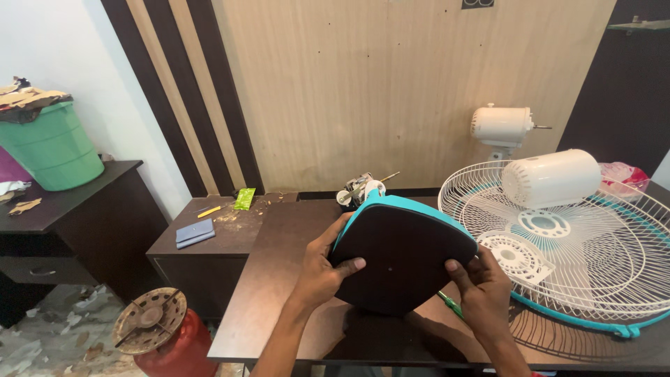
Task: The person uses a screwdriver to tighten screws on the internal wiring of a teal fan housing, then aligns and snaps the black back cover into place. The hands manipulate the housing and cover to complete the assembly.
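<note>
Both my hands hold up a rounded fan base (pixel 401 255) with a dark underside and a teal rim, tilted above the brown table (pixel 279 279). My left hand (pixel 322 269) grips its left edge, thumb on the dark face. My right hand (pixel 481 286) grips its lower right edge. A green-handled screwdriver (pixel 450 305) lies on the table under the base, mostly hidden.
White wire fan grilles with a teal rim (pixel 593 258) lie at the right, a white motor housing (pixel 551 179) on top. A fan motor head (pixel 501 127) stands behind. A low side table (pixel 223 230) holds small items. Green bucket (pixel 52 146) at left, red cylinder (pixel 164 338) on the floor.
</note>
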